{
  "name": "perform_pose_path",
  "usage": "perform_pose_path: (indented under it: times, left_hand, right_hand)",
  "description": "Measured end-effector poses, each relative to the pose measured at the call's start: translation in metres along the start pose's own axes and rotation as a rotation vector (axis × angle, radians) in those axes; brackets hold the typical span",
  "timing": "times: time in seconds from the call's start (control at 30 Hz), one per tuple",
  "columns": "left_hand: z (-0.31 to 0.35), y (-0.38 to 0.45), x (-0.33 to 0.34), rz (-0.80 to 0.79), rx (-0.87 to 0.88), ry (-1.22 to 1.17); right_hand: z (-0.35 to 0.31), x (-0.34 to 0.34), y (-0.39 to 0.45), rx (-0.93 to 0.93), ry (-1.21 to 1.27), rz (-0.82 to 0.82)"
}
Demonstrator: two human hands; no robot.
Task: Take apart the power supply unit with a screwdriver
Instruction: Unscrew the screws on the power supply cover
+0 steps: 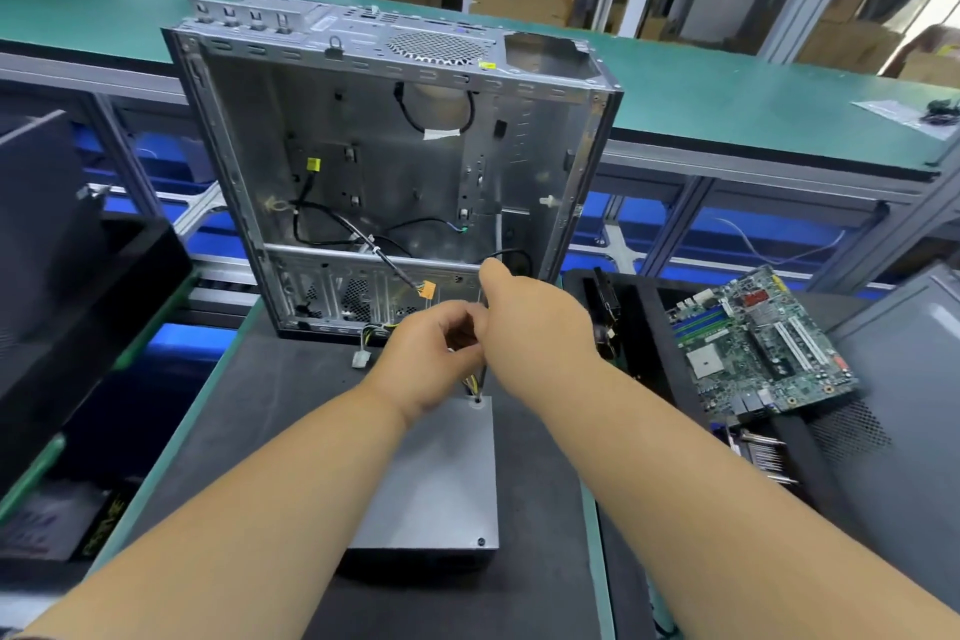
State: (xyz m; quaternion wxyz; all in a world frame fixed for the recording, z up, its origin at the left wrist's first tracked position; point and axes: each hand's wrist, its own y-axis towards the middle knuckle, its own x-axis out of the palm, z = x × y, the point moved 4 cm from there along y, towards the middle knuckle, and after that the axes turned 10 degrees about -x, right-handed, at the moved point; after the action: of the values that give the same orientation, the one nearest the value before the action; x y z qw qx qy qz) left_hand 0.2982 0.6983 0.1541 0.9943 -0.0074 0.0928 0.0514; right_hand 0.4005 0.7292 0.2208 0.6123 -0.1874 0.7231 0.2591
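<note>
Grey power supply unit lies flat, screwdriver upright at its far corner.

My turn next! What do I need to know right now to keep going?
Left hand: fingers curled round the screwdriver's shaft, steadying it.
Right hand: on top of the screwdriver; the handle is hidden under it.
The tip sits in the far right corner screw of the power supply unit, which lies flat on the dark mat in front of the empty computer case.
Done: the unit is out of the case.
Left: this screw, the near right screw, any hidden ones, then the cover.
</note>
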Motion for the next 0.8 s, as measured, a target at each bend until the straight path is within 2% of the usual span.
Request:
perform_pose_path:
  times: [0.2,0.4,0.5,0.63,0.8]
  left_hand:
    - [-0.003,0.0,-0.001,0.118,-0.038,0.01]
    - [-0.008,-0.008,0.006,0.201,-0.022,-0.043]
    - [-0.005,-0.008,0.006,0.147,-0.067,-0.074]
    - [-0.002,-0.008,0.004,-0.07,-0.054,-0.006]
    - [-0.002,-0.01,0.008,-0.042,-0.061,-0.017]
  right_hand:
    - [-0.004,-0.003,0.004,-0.133,0.272,-0.094]
    - [-0.006,-0.006,-0.004,-0.193,0.398,-0.102]
    - [0.0,-0.008,-0.009,-0.159,0.44,-0.102]
    - [0.009,-0.008,-0.014,-0.127,0.457,-0.089]
    - [0.015,-0.007,-0.018,-0.065,0.486,-0.056]
